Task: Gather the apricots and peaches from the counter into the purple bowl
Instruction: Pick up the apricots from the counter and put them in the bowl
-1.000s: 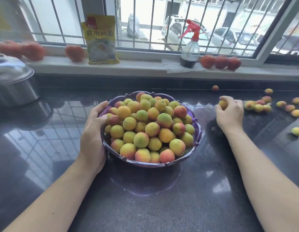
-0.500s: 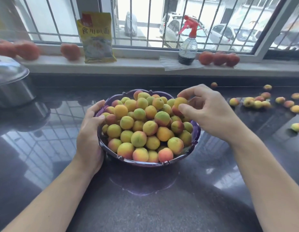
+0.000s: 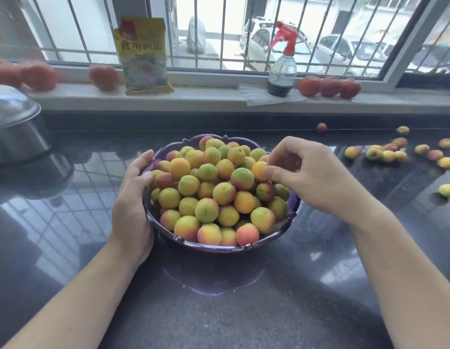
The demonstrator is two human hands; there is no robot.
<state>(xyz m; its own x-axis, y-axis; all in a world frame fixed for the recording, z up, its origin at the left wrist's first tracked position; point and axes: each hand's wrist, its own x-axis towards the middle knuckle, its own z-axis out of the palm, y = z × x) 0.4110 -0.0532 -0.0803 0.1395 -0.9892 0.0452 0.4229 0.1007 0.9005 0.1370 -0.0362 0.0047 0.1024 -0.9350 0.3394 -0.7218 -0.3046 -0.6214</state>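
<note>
The purple bowl [image 3: 219,245] stands in the middle of the dark worktop [image 3: 244,311] and is heaped with small yellow, green and red fruits [image 3: 206,195], higher than its rim. More loose fruits [image 3: 387,154] lie on the worktop at about 2 o'clock from the bowl, well apart from it, with one single fruit [image 3: 448,190] at 3 o'clock.

Compared with half a second ago, the right hand [image 3: 317,177] has come lower over the heap, and the orange fruit [image 3: 259,171] it carried now sits among the others at the 2 o'clock side of the pile. The left hand has stayed at the same place on the bowl.

The right hand's thumb and forefinger [image 3: 274,170] touch this orange fruit in a loose pinch; I cannot tell if they really hold it. The other fingers are curled above it. The left hand [image 3: 132,207] rests on the bowl's rim at 9 o'clock, fingers together and bent around the edge, the fingertips touching the fruits.
</note>
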